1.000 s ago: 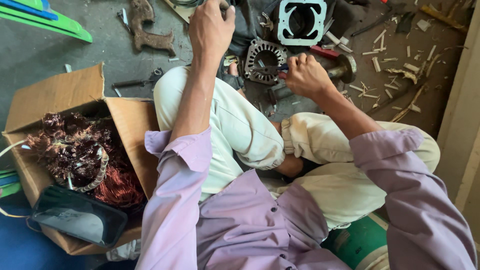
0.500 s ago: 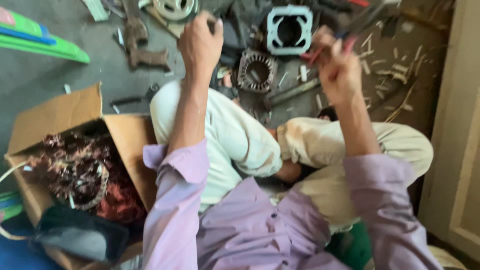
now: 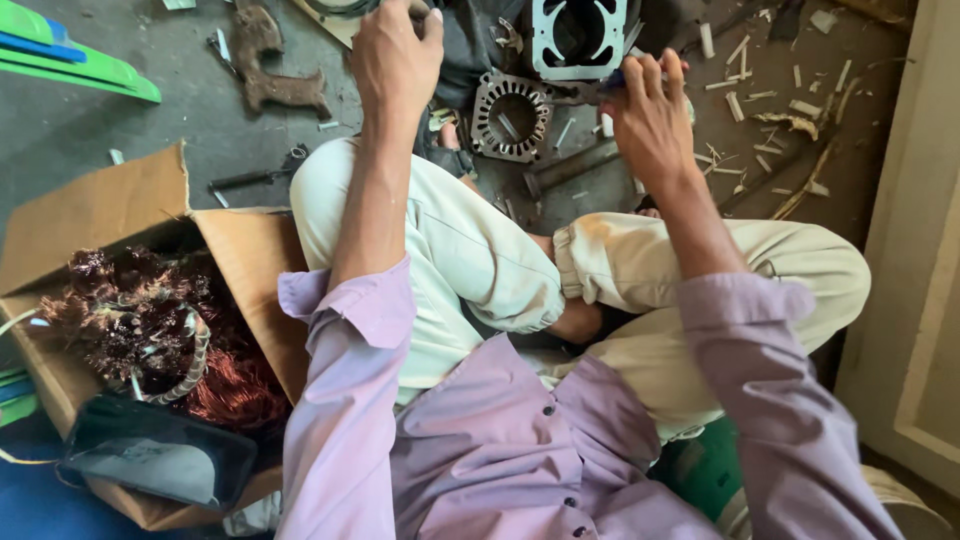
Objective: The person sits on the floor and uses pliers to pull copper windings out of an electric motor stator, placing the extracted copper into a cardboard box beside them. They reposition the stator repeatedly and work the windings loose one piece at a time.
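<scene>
I sit cross-legged on the floor in pale trousers. My left hand [image 3: 395, 55] reaches forward, its fingers curled over a dark part at the top edge, next to a metal ring [image 3: 345, 8]; what it grips is mostly hidden. My right hand [image 3: 650, 110] is closed around a thin tool [image 3: 600, 88] whose tip points left towards a round laminated stator core [image 3: 510, 115]. A square grey motor housing [image 3: 578, 35] lies just beyond the core. A metal bar [image 3: 570, 168] lies on the floor below the core.
A cardboard box [image 3: 110, 205] at my left holds tangled copper wire [image 3: 160, 335]; a dark phone [image 3: 160, 450] rests on its near edge. Pliers [image 3: 255, 178], a brown wooden piece [image 3: 272, 75], green plastic strips [image 3: 85, 65] and scattered wood slivers [image 3: 770, 100] lie around. A pale wall panel [image 3: 915, 250] stands at right.
My right hand, raised with the tool half a second ago, has come down to the stator core. My left hand stays forward at the top.
</scene>
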